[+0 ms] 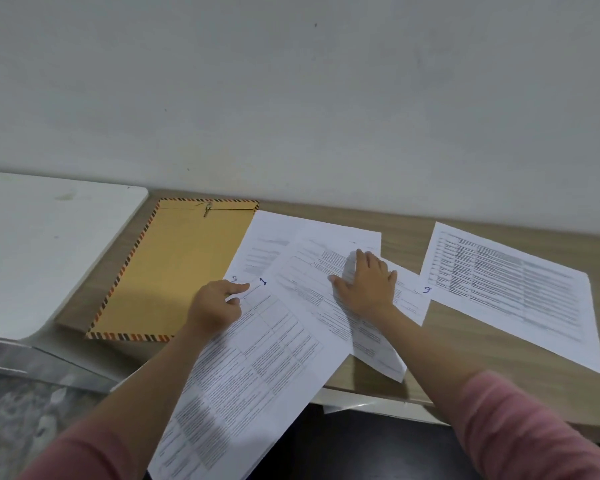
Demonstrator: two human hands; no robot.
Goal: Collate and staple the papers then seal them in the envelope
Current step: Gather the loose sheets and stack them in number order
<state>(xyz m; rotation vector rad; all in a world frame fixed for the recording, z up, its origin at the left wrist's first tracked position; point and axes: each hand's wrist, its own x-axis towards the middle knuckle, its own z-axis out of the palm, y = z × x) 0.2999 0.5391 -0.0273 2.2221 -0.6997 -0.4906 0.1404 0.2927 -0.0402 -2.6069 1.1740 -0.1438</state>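
Several printed white sheets lie overlapped on a wooden desk (pixel 413 233). The nearest sheet (pixel 257 368), marked "1" in blue ink, hangs over the desk's front edge. My left hand (pixel 215 306) rests on its top corner, index finger stretched out toward the number, the other fingers curled. My right hand (pixel 366 282) lies flat with spread fingers on the middle sheet (pixel 312 271). Another sheet (pixel 409 299) marked "9" pokes out beneath to the right. A brown envelope (pixel 174 268) with a striped border and string clasp lies to the left, partly under the sheets. No stapler is in view.
A separate printed sheet with a table (pixel 510 289) lies at the right of the desk. A white board-like surface (pixel 42 251) sits at the left, beside the envelope. A pale wall runs right behind the desk. Dark floor shows below the front edge.
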